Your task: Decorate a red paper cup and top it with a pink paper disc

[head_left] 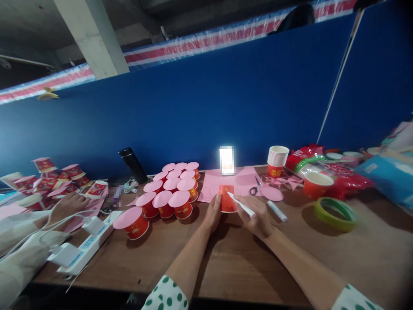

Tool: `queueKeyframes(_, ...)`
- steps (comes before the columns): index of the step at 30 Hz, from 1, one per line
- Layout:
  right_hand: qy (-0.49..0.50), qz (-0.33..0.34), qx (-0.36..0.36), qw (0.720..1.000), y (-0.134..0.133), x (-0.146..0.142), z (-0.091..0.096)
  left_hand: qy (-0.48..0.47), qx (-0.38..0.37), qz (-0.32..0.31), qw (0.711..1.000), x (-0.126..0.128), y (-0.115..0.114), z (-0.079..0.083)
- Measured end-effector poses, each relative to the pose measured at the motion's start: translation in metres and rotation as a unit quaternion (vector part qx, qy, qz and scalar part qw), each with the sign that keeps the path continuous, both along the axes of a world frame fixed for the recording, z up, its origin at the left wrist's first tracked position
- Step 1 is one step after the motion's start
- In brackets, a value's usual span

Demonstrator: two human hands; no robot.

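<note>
My left hand [213, 213] is closed around the left side of a red paper cup [227, 204], which stands rim down on the table. A white marker pen [243, 205] is gripped in my right hand [256, 217], its tip at the cup's upper right side. Just right of that hand lies a white cap or glue stick [276, 211]; I cannot tell which. Behind the cup, pink paper [209, 183] lies flat with scissors [255, 188] on it and a pink paper disc [272, 193] beside them. Several upturned red cups topped with pink discs [179, 199] stand to the left.
A cup stack [277, 161], an orange cup [318, 184], green tape [335, 214] and red plastic packaging [306, 159] stand at right. A lit screen [227, 160] leans at the back. Leftward are a black flask [133, 165], a power strip [90, 243] and another person's hand [69, 206].
</note>
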State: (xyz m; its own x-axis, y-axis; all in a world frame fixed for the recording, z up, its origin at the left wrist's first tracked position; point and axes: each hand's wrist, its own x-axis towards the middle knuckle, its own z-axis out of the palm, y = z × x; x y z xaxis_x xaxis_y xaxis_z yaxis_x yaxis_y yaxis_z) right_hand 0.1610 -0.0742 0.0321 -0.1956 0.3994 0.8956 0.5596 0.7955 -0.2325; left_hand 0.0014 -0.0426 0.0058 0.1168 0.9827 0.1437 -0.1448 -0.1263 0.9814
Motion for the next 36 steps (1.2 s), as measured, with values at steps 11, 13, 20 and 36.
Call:
queueKeyframes(11,-0.007,-0.007,0.01,1.0,0.0,0.0,0.001,0.037,0.034,-0.012,0.999,0.0,-0.008,0.014)
queueKeyframes(13,-0.007,-0.006,0.008,1.0,0.0,0.0,0.001,0.037,0.031,-0.012,0.999,0.0,-0.009,0.015)
queueKeyframes(20,-0.007,-0.003,0.001,1.0,0.002,0.001,-0.003,0.029,0.025,-0.019,0.999,0.001,-0.01,0.018)
queueKeyframes(36,0.0,-0.002,-0.002,1.0,-0.001,0.0,0.003,0.031,0.026,-0.014,0.999,0.0,-0.007,0.013)
